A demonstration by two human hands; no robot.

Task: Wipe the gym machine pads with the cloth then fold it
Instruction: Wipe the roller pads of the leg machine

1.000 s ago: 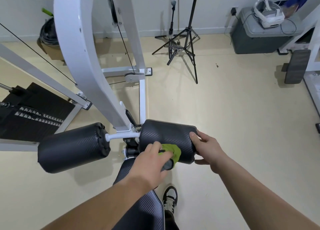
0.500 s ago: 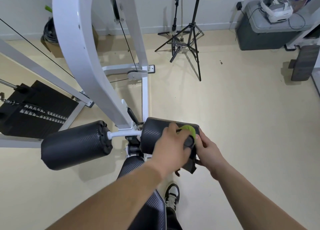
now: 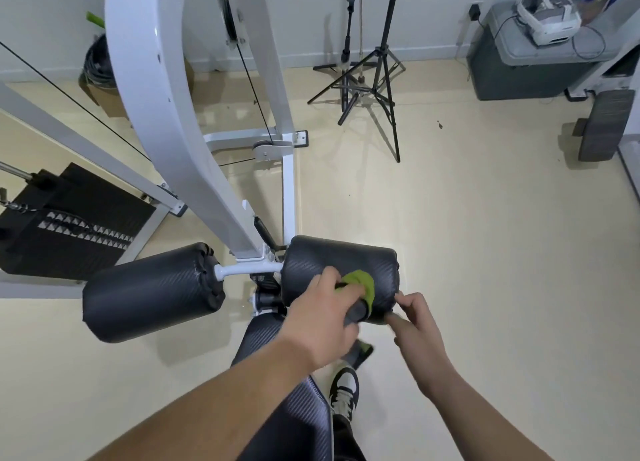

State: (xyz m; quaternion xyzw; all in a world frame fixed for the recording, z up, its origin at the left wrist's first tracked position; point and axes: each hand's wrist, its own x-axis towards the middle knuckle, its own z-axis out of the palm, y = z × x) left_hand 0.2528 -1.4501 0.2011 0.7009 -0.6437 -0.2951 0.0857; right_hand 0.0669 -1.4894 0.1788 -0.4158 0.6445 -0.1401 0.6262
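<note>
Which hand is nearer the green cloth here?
Left. The left hand grips the green cloth on the roller pad; the right hand is just to its right, at the pad's end.

- Left hand (image 3: 322, 318), forearm stretched in from lower left, fingers curled over the cloth (image 3: 362, 282).
- Right hand (image 3: 417, 329) just beside it, thumb and forefinger extended, grip blurred.

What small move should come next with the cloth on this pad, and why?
Probably drag the cloth with the left hand across the right pad toward the white frame: it is bunched near the pad's outer end, where the right hand sits.
</note>
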